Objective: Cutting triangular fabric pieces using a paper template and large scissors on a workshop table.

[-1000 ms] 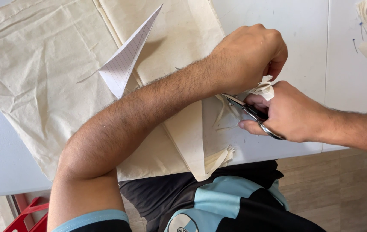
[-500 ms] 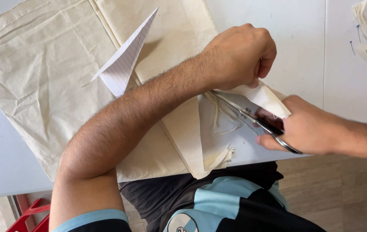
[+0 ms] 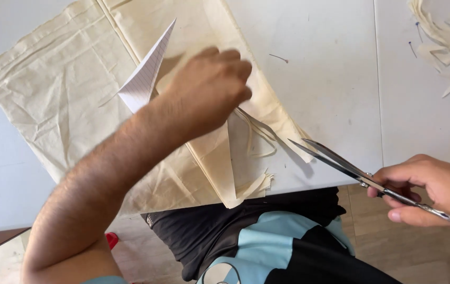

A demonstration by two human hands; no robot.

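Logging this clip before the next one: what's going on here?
A person at a white table is working on cream fabric with scissors. The right hand holds the scissors, blades slightly apart, at the table's near edge, just off the cloth. The left hand reaches across and rests on the fabric, beside a folded piece of lined paper. Thin cut strips lie loose by the cloth's edge, and more fabric scraps sit at the far right.

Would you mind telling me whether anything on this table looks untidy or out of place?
Yes. Loose cream fabric offcuts lie scattered at the white table's far right corner, and the cream cotton cloth is creased, with a frayed, strip-cut edge hanging over the near table edge. A folded lined paper sheet sticks up on it.
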